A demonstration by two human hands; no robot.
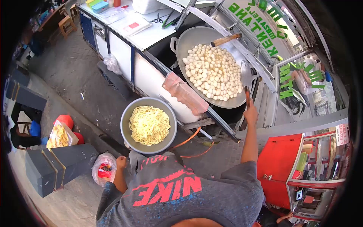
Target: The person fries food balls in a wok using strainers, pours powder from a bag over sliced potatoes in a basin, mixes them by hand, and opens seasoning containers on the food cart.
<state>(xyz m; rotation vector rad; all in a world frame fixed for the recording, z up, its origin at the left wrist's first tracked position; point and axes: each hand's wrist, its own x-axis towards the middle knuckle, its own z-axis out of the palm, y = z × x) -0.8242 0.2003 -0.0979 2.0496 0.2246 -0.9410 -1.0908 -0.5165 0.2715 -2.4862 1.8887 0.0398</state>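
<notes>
1. The clear plastic bag with red contents hangs just beside the left hand. That hand's fingers look curled; whether they grip anything, I cannot tell. Best held low and away from the oil.
2. The round grey plastic tub bears a heap of pale yellow cut potato sticks, near the body; mind it when stepping or turning.
3. The faded pink cloth drapes over the stall's front edge, close to the wok; a careful worker would guard it from heat.
4. The wide grey metal wok holds many small whitish balls in oil. Gentle, even strokes should suit them, avoiding splashes.
5. The wire skimmer with a brown wooden handle stands at the wok's right side. The right hand has its fingers wrapped around the handle's end, sensibly clear of the oil.
</notes>
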